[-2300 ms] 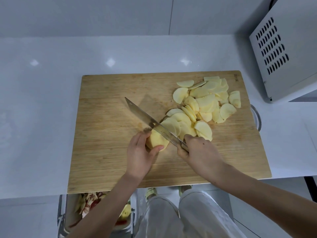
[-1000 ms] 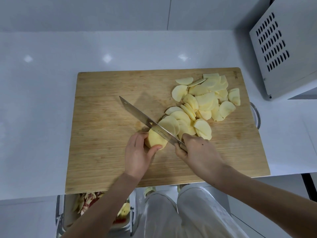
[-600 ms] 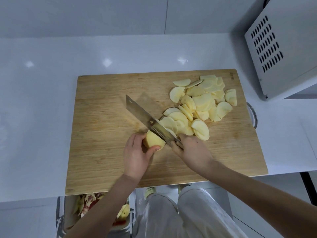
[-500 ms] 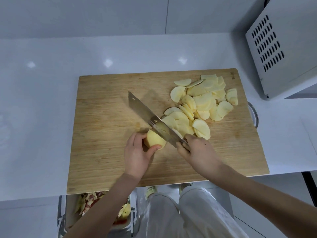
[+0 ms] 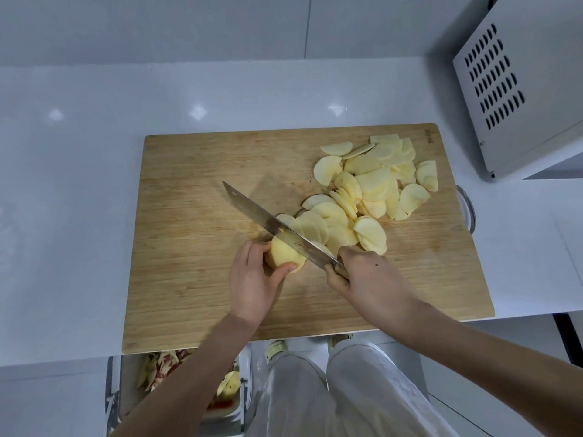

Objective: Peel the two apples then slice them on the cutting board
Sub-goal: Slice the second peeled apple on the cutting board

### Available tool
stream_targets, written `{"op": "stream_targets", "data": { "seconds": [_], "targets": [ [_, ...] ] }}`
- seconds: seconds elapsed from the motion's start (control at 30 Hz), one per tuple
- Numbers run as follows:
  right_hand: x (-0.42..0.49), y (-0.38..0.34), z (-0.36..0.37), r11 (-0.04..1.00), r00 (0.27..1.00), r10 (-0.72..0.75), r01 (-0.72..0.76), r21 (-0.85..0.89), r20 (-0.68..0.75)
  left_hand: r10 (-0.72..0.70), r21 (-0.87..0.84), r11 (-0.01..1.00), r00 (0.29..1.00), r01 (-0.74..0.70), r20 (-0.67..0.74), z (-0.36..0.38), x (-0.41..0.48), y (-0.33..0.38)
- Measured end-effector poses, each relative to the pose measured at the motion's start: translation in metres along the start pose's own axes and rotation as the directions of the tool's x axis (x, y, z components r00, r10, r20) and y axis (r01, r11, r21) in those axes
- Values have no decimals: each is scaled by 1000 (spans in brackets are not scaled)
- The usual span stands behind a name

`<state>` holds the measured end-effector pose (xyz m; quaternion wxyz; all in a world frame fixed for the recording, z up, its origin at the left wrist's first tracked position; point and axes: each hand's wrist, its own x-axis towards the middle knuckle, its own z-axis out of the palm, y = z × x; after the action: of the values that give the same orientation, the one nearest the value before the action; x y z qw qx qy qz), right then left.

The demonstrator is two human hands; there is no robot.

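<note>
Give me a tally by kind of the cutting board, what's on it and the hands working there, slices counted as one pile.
cutting board: 1
knife: 1
uncut apple piece: 1
pile of apple slices: 1
hands: 2, left hand and right hand
Total: 6

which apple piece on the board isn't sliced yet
The thick pale-yellow peeled apple chunk gripped by the left hand, under the steel knife; the others are thin flat slices heaped beside it.

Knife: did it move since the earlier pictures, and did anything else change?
The knife lifted and tilted, then came back down onto the apple piece. The right hand kept its grip on the knife, the left hand kept holding the piece; the slice pile and cutting board stayed put.
</note>
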<state>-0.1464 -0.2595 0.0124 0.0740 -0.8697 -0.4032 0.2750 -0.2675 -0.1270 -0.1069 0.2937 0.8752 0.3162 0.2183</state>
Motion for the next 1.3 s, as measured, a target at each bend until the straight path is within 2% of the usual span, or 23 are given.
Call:
{"op": "stream_targets", "data": {
  "seconds": [0.13,0.4,0.63,0.97,1.13,1.3],
  "targets": [
    [18,0,16,999,999,38,-39,33,38,6,0,1000,1000,-6,2,0,1,0],
    [3,10,17,990,997,45,-36,134,-62,-26,-17,1000,1000,26,12,-1,-2,1],
    [-7,3,4,999,999,-18,20,45,-48,-35,0,999,999,35,7,1,-3,2],
    [16,-4,23,999,1000,13,-14,40,6,-2,-16,1000,1000,1,-27,0,-4,0],
    [18,0,27,995,999,31,-32,98,3,-70,-16,997,998,70,4,-3,-7,7],
    [3,6,16,990,999,20,-15,139,-39,-79,-58,995,993,84,83,-7,-14,4]
  ]
}}
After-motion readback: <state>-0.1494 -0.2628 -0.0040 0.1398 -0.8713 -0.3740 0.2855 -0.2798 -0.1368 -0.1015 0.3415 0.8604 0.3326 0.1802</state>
